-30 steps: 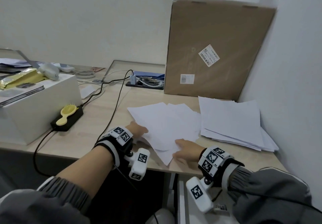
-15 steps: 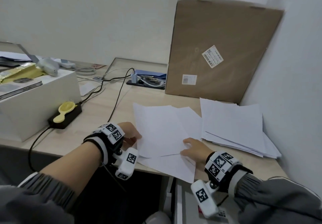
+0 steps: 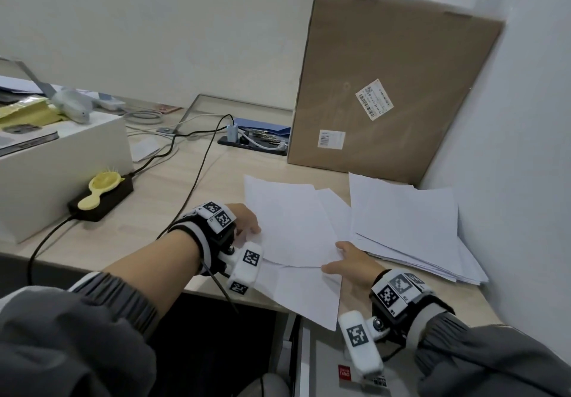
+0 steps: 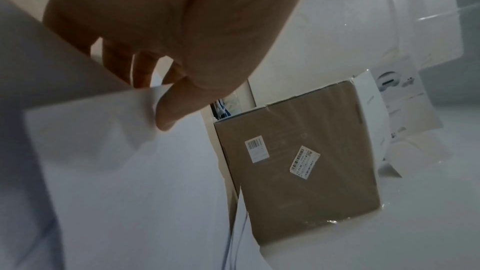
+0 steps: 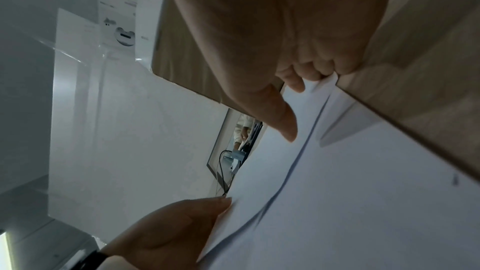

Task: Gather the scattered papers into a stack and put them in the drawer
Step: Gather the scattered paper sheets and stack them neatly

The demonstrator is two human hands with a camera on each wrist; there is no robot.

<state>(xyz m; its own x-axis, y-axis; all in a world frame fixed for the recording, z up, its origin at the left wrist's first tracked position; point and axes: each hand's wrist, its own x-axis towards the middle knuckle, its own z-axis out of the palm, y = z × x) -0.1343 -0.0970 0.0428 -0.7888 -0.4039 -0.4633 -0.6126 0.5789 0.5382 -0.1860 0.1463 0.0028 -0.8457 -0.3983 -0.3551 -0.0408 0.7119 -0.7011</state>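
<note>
- Desk (image 3: 191, 180): pale wood, set against white walls.
- Loose sheets (image 3: 290, 226): lay fanned at the desk's front edge, one corner overhanging it.
- Left hand (image 3: 244, 219): pinched the sheets' left edge.
- Right hand (image 3: 349, 262): pinched their right corner.
- Paper stack (image 3: 408, 226): front right corner.
- Cardboard box (image 3: 386, 97): upright at the back right corner.

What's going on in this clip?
A person at a desk is gathering loose sheets. The left hand pinches the sheets' left edge, and the right hand grips their right corner. One sheet hangs over the desk's front edge. A thicker pile lies to the right, in front of a cardboard box. Nothing has gone into a drawer yet, and no open drawer is in view.
</note>
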